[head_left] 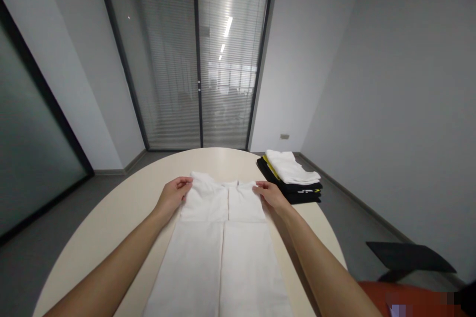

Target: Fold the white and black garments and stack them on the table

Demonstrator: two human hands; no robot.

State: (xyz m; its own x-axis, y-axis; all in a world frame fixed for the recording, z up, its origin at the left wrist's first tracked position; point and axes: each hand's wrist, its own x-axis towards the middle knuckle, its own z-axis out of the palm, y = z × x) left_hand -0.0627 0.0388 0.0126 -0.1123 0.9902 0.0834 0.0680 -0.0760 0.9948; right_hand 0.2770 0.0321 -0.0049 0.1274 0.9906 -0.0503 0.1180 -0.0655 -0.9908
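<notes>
Long white cloth garment (204,247) with a centre line runs down the middle of the round cream tabletop (215,158), far end short of the far edge, near end out of frame. Left hand (175,195) has thumb and fingertips pinched on its far-left corner, right hand (273,195) likewise on the far-right, probably to keep that end square. Folded black, yellow and white garment stack (290,172) sits at the right-far edge, presumably to leave the middle usable.
</notes>
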